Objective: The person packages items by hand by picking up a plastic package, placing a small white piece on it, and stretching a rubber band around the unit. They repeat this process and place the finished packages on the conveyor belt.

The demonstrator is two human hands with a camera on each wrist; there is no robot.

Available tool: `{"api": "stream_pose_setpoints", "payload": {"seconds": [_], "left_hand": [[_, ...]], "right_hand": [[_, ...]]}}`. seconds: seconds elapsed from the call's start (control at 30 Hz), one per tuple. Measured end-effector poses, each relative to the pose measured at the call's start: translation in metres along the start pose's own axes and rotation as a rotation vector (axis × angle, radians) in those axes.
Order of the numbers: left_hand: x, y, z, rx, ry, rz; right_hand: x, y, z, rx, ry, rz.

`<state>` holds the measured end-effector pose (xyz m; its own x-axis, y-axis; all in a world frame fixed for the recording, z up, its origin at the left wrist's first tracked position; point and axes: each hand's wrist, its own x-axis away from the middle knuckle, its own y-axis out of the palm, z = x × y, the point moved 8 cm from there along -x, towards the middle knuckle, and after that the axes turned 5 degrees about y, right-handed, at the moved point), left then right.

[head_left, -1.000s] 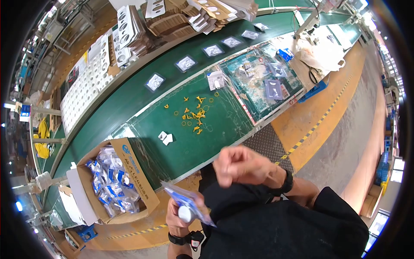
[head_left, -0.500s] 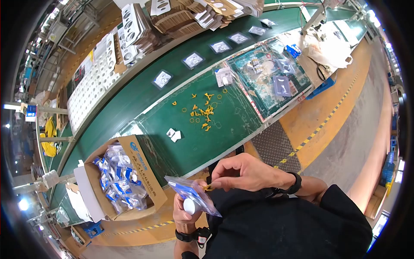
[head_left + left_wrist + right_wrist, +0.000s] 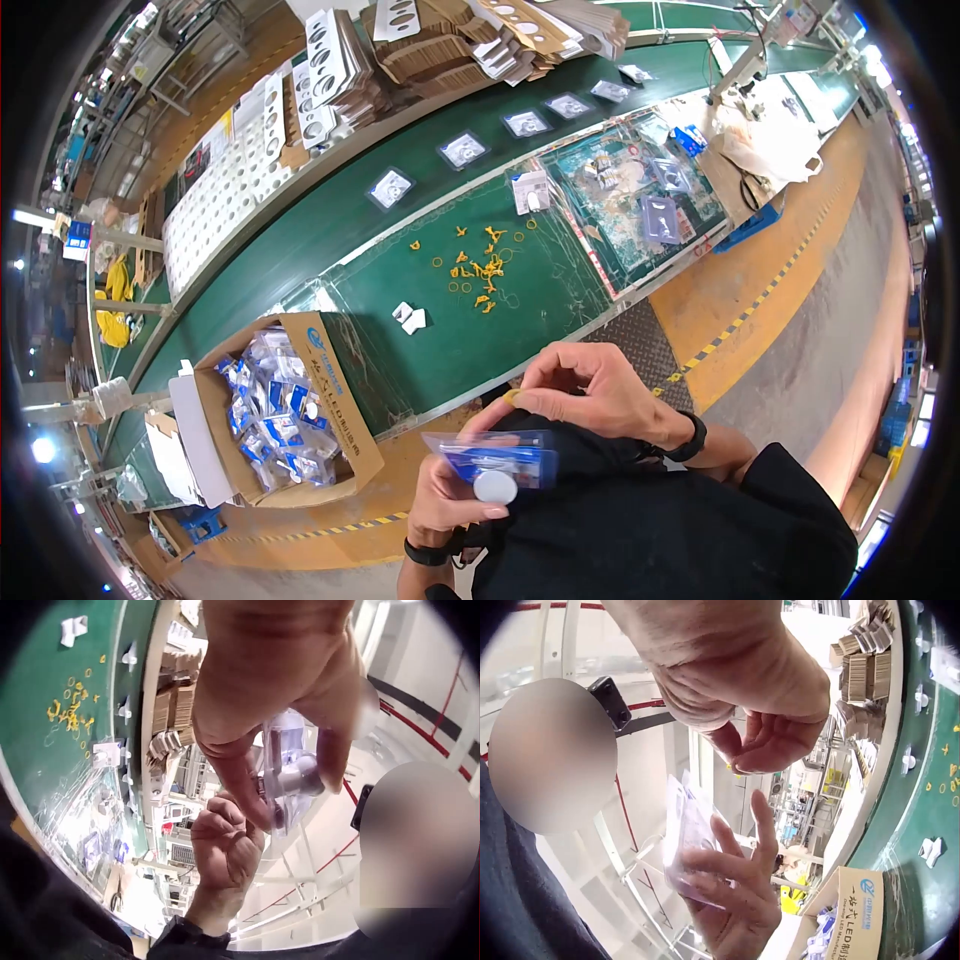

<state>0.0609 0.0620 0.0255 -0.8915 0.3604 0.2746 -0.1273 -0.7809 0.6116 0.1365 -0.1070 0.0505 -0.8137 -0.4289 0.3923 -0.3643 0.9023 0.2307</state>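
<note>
My left hand holds a clear plastic package with a blue card and a round white piece in it. In the left wrist view, thumb and fingers close round the package from both sides. My right hand, just above and to the right, pinches a small yellow piece between thumb and fingertips. A left finger reaches up to those fingertips. The right wrist view shows a bit of yellow at the right fingertips; the rest is hidden.
Yellow rings and bits lie scattered on the green bench, near small white pieces. A carton of similar packages stands at the left. Beyond, several packs line a green strip, below stacked cardboard.
My right hand came to the package's upper edge, then drew slightly up and right with the yellow piece. The package has turned flatter, its round white piece now facing front.
</note>
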Motion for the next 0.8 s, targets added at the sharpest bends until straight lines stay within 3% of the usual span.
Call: {"api": "stream_pose_setpoints", "payload": {"seconds": [0.17,0.27,0.47,0.53,0.57,0.63,0.8], "left_hand": [[-0.002,0.018,0.015,-0.065,0.000,0.082],[0.005,0.007,0.011,-0.006,0.056,0.017],[0.018,-0.015,-0.005,0.267,0.084,-0.070],[0.018,-0.019,-0.002,0.425,0.179,-0.122],[0.020,-0.025,-0.004,0.415,0.162,-0.018],[0.018,-0.021,0.000,0.379,0.195,-0.016],[0.018,-0.030,-0.013,0.333,0.112,0.026]], "right_hand": [[0.002,0.009,0.010,-0.076,0.063,-0.087],[0.001,0.011,0.017,-0.244,0.173,-0.195],[0.003,0.024,0.019,-0.736,0.168,-0.331],[0.001,0.018,0.017,-0.604,0.112,-0.312],[0.002,0.015,0.014,-0.485,0.094,-0.269],[0.005,0.016,0.010,-0.293,0.080,-0.224],[0.010,0.028,0.001,-0.108,0.099,-0.227]]}}
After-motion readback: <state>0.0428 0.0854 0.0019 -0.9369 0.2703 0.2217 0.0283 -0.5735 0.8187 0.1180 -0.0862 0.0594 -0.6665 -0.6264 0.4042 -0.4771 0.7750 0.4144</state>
